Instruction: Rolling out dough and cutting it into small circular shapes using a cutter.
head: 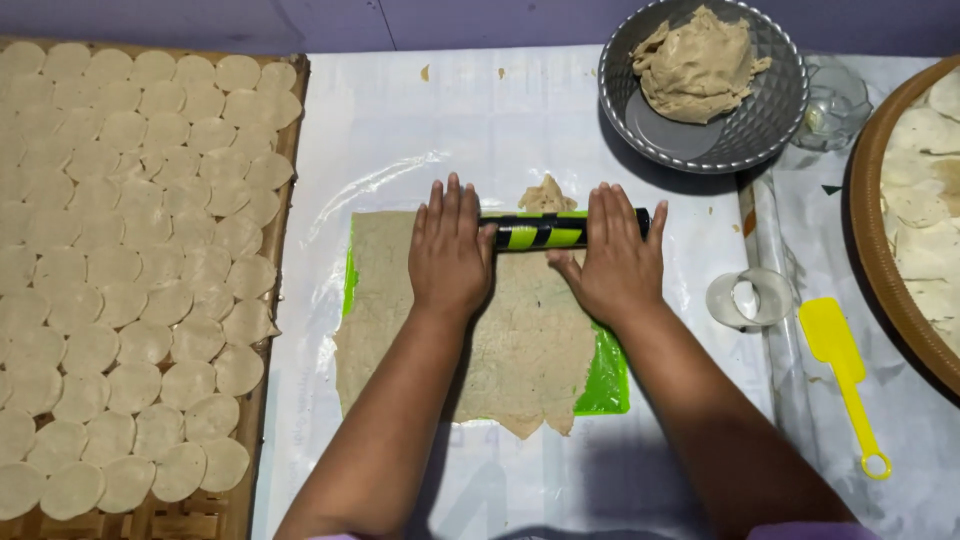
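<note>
A thin sheet of pale brown dough (pixel 530 340) lies flattened on a bright green mat (pixel 607 385) in the middle of the white plastic-covered surface. A black rolling pin with green stripes (pixel 535 234) rests across the sheet's far edge. My left hand (pixel 450 250) presses flat on the pin's left end. My right hand (pixel 618 255) presses flat on its right end. Both palms face down with fingers stretched forward. A small scrap of dough (pixel 546 195) sits just beyond the pin.
A woven tray (pixel 250 440) at left carries several rows of cut dough rounds (pixel 130 250). A grey metal bowl (pixel 770 115) with a lump of dough stands at the back right. A round cutter (pixel 750 298), a yellow spatula (pixel 845 365) and another tray (pixel 880 270) lie at right.
</note>
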